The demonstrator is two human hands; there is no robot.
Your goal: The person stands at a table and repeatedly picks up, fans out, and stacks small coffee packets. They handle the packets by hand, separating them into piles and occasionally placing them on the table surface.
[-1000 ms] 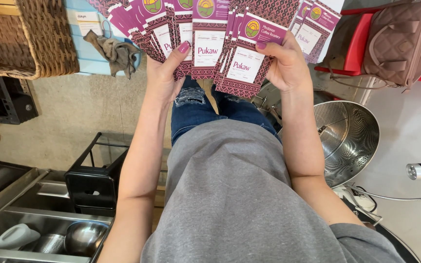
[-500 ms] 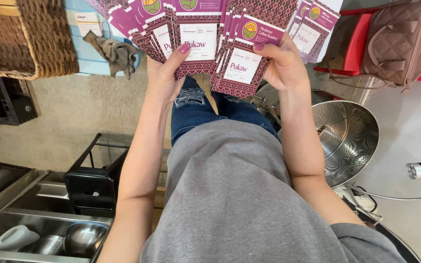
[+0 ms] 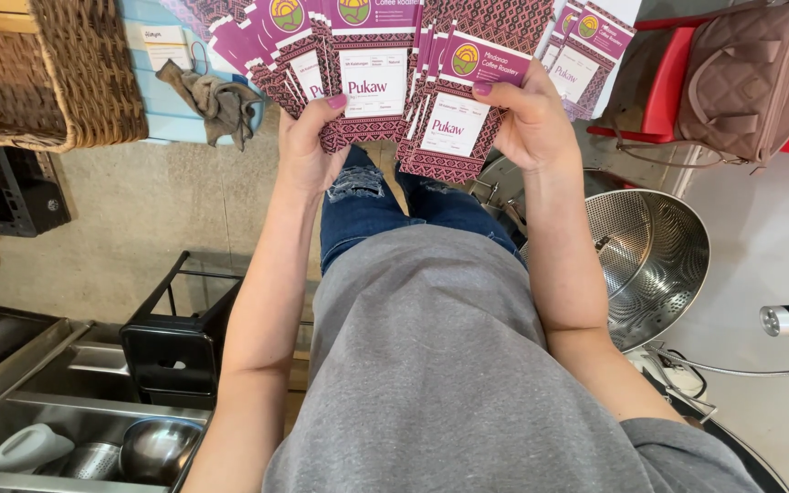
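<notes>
Hands hold a spread of purple patterned pouches up in front of the body. The left hand (image 3: 308, 151) grips one fan of pouches (image 3: 321, 64), thumb pressed over the front one so the stack stays splayed and each white label shows. The right hand (image 3: 527, 123) clasps a second fan (image 3: 468, 100) the same way, just beside the first, their edges overlapping. Below the right hand sits a perforated steel bowl (image 3: 659, 246); beyond the left hand lies a grey rag (image 3: 216, 100), near a wicker basket (image 3: 66, 82).
</notes>
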